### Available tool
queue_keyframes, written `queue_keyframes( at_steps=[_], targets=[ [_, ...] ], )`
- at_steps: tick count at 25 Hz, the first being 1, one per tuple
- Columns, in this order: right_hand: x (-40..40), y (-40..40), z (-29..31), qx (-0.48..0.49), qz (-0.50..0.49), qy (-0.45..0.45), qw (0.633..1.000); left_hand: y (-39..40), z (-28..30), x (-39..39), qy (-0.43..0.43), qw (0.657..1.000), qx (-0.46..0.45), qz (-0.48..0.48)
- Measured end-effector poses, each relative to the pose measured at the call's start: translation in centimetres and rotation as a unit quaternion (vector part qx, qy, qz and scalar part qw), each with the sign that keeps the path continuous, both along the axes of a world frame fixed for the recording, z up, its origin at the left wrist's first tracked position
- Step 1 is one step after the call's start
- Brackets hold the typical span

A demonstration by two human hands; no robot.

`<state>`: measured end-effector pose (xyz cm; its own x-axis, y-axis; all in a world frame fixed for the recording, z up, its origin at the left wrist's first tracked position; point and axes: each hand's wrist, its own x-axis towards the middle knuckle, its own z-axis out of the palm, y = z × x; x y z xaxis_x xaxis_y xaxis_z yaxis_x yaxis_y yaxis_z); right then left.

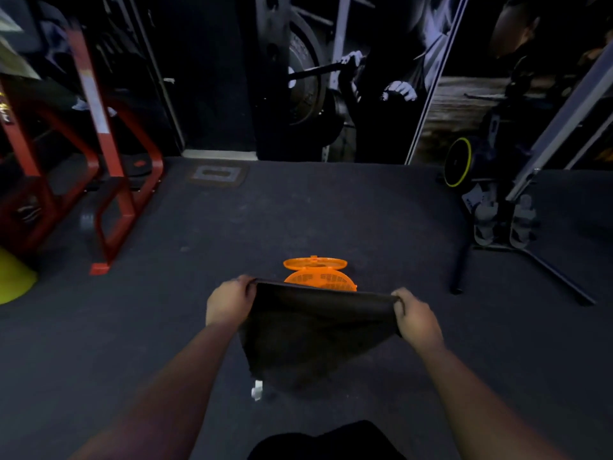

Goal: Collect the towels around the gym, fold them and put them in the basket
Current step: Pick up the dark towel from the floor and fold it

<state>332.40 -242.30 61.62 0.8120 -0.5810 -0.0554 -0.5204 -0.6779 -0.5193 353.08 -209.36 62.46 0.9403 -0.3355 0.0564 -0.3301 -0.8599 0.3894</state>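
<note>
Towel [308, 330] stretched left-right between left hand [229, 302], right hand [418, 322].

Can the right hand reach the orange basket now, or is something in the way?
Probably not yet: the right hand and left hand both grip the dark towel, which hangs between them and the orange basket.

Dark towel [315, 330] stretched between left hand [229, 302] and right hand [416, 318]; orange basket [318, 275] just beyond

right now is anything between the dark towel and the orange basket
Nothing visible: both hands, left hand and right hand, hold the dark towel stretched just in front of the orange basket, whose lid stands open.
</note>
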Motion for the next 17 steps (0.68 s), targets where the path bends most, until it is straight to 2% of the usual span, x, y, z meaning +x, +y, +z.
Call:
queue_keyframes(
  at_steps=[2,5,7,10,13,15,17],
  targets=[
    [1.6,-2.1,0.3,-0.057,0.024,0.021,0.998,-0.8,0.2,0.1,-0.007,0.998,0.023,0.058],
    [3.0,-4.7,0.0,-0.135,0.044,0.059,0.988,-1.8,0.1,0.1,0.001,0.986,-0.06,0.154],
    [3.3,-6.0,-0.3,-0.13,0.023,0.047,0.99,-2.6,0.2,-0.2,0.008,0.975,-0.093,0.199],
    [3.7,-6.8,-1.3,0.014,-0.028,-0.017,0.999,-3.8,0.0,-0.3,0.053,0.968,-0.103,0.221],
    [4.8,-5.6,-1.2,0.211,-0.007,-0.125,0.969,-5.2,-0.4,0.8,0.135,0.948,-0.212,0.193],
    [5.3,-4.1,-0.5,0.309,0.023,-0.141,0.94,-6.6,-0.1,0.4,0.195,0.913,-0.326,0.152],
    [5.9,-2.4,1.1,0.42,0.054,-0.111,0.899,-8.0,0.5,-0.5,0.259,0.864,-0.419,0.106]
  ],
)
